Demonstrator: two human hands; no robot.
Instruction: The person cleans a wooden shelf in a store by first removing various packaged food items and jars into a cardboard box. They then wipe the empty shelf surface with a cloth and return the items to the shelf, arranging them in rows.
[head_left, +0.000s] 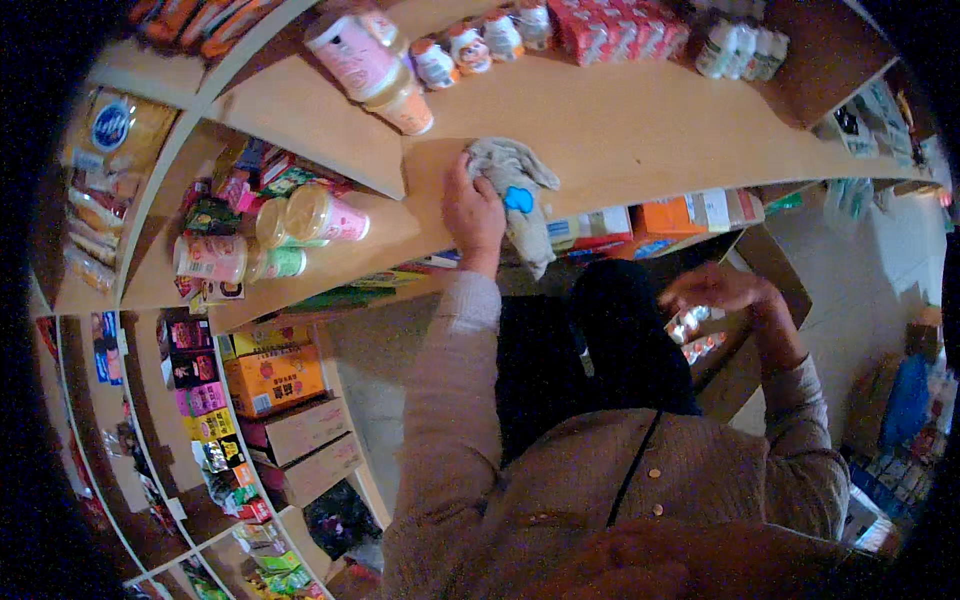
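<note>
My left hand (474, 206) grips the left side of a crumpled grey cloth (525, 169) that bears a bright blue patch. The cloth rests on a wooden shelf (630, 127), and its lower end hangs past the front edge. To the right of my dark-clad knees, my right hand (716, 289) is held low and blurred, its fingers pointing left. It appears above or beside an open cardboard box (739, 330) with several small bottles (697, 334) in it. Whether its fingers touch anything is unclear.
Cups with lids (360, 60), small white bottles (487, 45) and a red shrink-wrapped pack (615, 30) line the shelf's back. An upright divider (322, 120) separates more cups (326, 214) on the left. Cartons (274, 379) are stacked lower left. Boxes (667, 217) sit beneath the shelf.
</note>
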